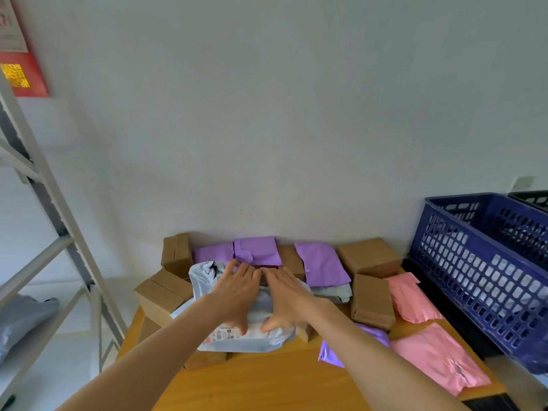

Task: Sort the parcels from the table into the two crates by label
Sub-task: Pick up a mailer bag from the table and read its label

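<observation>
A grey-white poly-bag parcel (204, 280) with a printed label (221, 335) at its near edge lies on the pile in the middle of the wooden table (267, 384). My left hand (234, 292) and my right hand (286, 295) both lie flat on top of it, fingers straight and side by side, thumbs near the label. Around it lie purple bags (321, 262), brown cardboard boxes (370, 256) and pink bags (436, 357). A blue lattice crate (486, 262) stands at the right. Only a corner of a second, dark crate (530, 200) shows behind it.
A grey metal shelf rack (59, 232) stands at the left, holding a grey bag (20, 318) on a lower shelf. The white wall runs just behind the parcels. A red poster (26, 75) hangs at the upper left.
</observation>
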Action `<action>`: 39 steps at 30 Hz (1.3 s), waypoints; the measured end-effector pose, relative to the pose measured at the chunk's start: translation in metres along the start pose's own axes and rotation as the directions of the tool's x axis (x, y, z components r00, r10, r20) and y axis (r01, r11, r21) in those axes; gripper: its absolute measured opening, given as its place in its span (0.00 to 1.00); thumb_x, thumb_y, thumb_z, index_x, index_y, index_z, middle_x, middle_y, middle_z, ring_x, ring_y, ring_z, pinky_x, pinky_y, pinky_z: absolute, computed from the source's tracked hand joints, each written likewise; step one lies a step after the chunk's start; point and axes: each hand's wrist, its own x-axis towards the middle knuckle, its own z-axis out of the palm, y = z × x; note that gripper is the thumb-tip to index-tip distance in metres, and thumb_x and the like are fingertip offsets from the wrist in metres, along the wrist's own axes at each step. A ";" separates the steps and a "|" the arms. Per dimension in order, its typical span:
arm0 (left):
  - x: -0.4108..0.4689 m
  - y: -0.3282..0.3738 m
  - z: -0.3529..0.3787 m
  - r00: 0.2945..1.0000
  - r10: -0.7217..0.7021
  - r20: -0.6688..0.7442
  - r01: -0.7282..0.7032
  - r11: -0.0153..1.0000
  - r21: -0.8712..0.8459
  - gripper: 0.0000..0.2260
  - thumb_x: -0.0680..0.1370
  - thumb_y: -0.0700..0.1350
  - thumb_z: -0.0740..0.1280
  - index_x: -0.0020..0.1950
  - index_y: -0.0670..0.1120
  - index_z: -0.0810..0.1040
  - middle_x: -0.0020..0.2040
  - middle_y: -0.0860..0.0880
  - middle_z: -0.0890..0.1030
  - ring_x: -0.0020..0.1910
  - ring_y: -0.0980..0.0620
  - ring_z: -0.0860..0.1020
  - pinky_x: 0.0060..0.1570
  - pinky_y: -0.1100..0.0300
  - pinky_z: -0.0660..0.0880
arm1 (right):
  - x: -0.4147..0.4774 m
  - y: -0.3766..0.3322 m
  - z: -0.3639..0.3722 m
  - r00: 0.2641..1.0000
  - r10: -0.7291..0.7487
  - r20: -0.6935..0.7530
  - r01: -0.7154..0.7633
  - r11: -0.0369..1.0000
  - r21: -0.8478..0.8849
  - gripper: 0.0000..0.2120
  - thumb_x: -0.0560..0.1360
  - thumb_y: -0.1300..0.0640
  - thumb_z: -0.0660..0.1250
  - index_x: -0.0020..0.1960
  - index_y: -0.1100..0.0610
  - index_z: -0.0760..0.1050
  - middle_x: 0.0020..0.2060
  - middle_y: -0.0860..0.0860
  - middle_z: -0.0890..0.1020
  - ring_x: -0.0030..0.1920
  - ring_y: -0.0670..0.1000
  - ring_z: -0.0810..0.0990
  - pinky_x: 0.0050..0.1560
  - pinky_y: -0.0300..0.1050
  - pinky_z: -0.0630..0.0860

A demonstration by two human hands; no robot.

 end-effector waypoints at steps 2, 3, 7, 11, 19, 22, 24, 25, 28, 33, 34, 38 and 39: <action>0.000 0.003 0.000 1.000 0.008 -0.025 -0.008 1.000 -0.027 0.43 0.65 0.59 0.75 0.71 0.42 0.59 0.67 0.46 0.65 0.67 0.44 0.63 0.72 0.44 0.48 | -0.003 0.003 0.000 1.000 0.026 -0.017 -0.024 0.998 0.064 0.47 0.61 0.46 0.78 0.72 0.55 0.57 0.67 0.51 0.65 0.69 0.53 0.63 0.72 0.51 0.62; 0.000 0.004 0.001 0.998 0.000 -0.057 -0.003 0.999 -0.045 0.44 0.65 0.60 0.75 0.72 0.43 0.59 0.69 0.46 0.64 0.69 0.43 0.62 0.73 0.43 0.44 | -0.005 0.006 0.000 0.999 0.040 -0.029 -0.037 0.995 0.094 0.47 0.60 0.47 0.78 0.71 0.54 0.57 0.67 0.51 0.65 0.68 0.53 0.64 0.70 0.51 0.65; 0.000 0.000 0.000 0.959 -0.141 -0.245 0.092 0.975 -0.200 0.56 0.62 0.63 0.77 0.78 0.46 0.47 0.79 0.40 0.50 0.77 0.39 0.48 0.69 0.42 0.37 | -0.015 0.024 -0.006 0.985 0.153 -0.081 -0.136 0.973 0.189 0.53 0.61 0.46 0.77 0.77 0.51 0.50 0.71 0.53 0.62 0.71 0.55 0.62 0.68 0.51 0.68; 0.000 -0.005 -0.003 0.877 -0.455 -0.154 0.323 0.796 -0.512 0.60 0.67 0.62 0.74 0.75 0.49 0.27 0.76 0.42 0.30 0.76 0.41 0.35 0.71 0.47 0.35 | -0.021 0.044 -0.014 0.927 0.353 -0.128 -0.245 0.828 0.504 0.52 0.58 0.43 0.79 0.75 0.47 0.54 0.66 0.51 0.69 0.67 0.53 0.69 0.64 0.51 0.72; 0.002 -0.014 -0.007 0.832 -0.433 0.347 0.242 -0.280 -0.929 0.26 0.75 0.52 0.71 0.69 0.48 0.68 0.61 0.47 0.78 0.54 0.49 0.79 0.57 0.54 0.76 | -0.022 0.044 -0.028 0.844 0.525 -0.109 -0.060 0.295 0.954 0.45 0.61 0.45 0.78 0.72 0.49 0.61 0.62 0.52 0.78 0.54 0.52 0.82 0.57 0.55 0.79; 0.000 -0.022 -0.005 0.882 -0.357 0.309 0.126 -0.453 -0.883 0.24 0.73 0.49 0.73 0.68 0.52 0.71 0.57 0.48 0.81 0.53 0.47 0.81 0.55 0.47 0.79 | -0.022 0.040 -0.035 0.872 0.473 -0.126 -0.014 0.281 0.960 0.45 0.59 0.43 0.78 0.71 0.50 0.66 0.58 0.50 0.81 0.53 0.51 0.83 0.57 0.57 0.79; -0.002 -0.026 -0.005 0.895 -0.355 0.271 0.057 -0.511 -0.858 0.22 0.73 0.47 0.73 0.66 0.53 0.73 0.56 0.47 0.82 0.54 0.45 0.81 0.54 0.45 0.79 | -0.021 0.037 -0.037 0.897 0.423 -0.126 0.013 0.260 0.965 0.41 0.61 0.44 0.77 0.70 0.49 0.67 0.57 0.50 0.82 0.55 0.51 0.83 0.57 0.57 0.79; -0.003 -0.028 -0.004 0.896 -0.360 0.259 0.037 -0.522 -0.852 0.22 0.73 0.46 0.73 0.66 0.52 0.73 0.56 0.47 0.82 0.54 0.45 0.81 0.54 0.45 0.79 | -0.021 0.035 -0.037 0.909 0.398 -0.123 0.021 0.252 0.967 0.38 0.63 0.45 0.77 0.70 0.49 0.68 0.57 0.50 0.83 0.55 0.52 0.83 0.58 0.57 0.78; -0.008 -0.035 -0.001 0.900 -0.364 0.239 0.019 -0.515 -0.857 0.23 0.73 0.48 0.74 0.66 0.53 0.73 0.56 0.48 0.82 0.54 0.45 0.81 0.51 0.46 0.80 | -0.022 0.031 -0.040 0.929 0.351 -0.113 0.039 0.211 0.977 0.34 0.66 0.48 0.78 0.69 0.50 0.70 0.57 0.51 0.83 0.55 0.54 0.83 0.58 0.58 0.78; -0.014 -0.043 -0.001 0.899 -0.369 0.237 0.012 -0.519 -0.855 0.22 0.72 0.49 0.74 0.65 0.55 0.73 0.56 0.49 0.81 0.54 0.46 0.81 0.50 0.46 0.81 | -0.020 0.027 -0.042 0.937 0.332 -0.109 0.058 0.160 0.985 0.32 0.68 0.50 0.75 0.69 0.53 0.70 0.57 0.53 0.83 0.55 0.55 0.83 0.59 0.58 0.78; -0.015 -0.045 -0.001 0.900 -0.370 0.231 0.007 -0.517 -0.856 0.23 0.72 0.49 0.74 0.65 0.56 0.73 0.56 0.49 0.81 0.54 0.46 0.81 0.51 0.45 0.80 | -0.019 0.025 -0.042 0.937 0.332 -0.108 0.060 0.150 0.987 0.31 0.68 0.51 0.74 0.69 0.53 0.70 0.57 0.53 0.83 0.55 0.55 0.83 0.58 0.57 0.78; -0.012 -0.050 -0.001 0.895 -0.377 0.238 0.011 -0.516 -0.857 0.28 0.66 0.52 0.76 0.65 0.55 0.74 0.56 0.48 0.81 0.55 0.45 0.80 0.54 0.44 0.79 | -0.022 0.023 -0.042 0.937 0.337 -0.091 0.063 0.094 0.994 0.29 0.70 0.51 0.72 0.69 0.52 0.71 0.57 0.53 0.83 0.56 0.55 0.82 0.59 0.59 0.77; -0.011 -0.050 -0.001 0.896 -0.375 0.237 0.012 -0.513 -0.858 0.29 0.65 0.52 0.77 0.65 0.55 0.73 0.56 0.48 0.81 0.56 0.45 0.80 0.54 0.44 0.79 | -0.023 0.025 -0.042 0.936 0.340 -0.090 0.065 0.084 0.994 0.28 0.70 0.52 0.72 0.69 0.52 0.71 0.57 0.53 0.83 0.56 0.56 0.82 0.60 0.59 0.77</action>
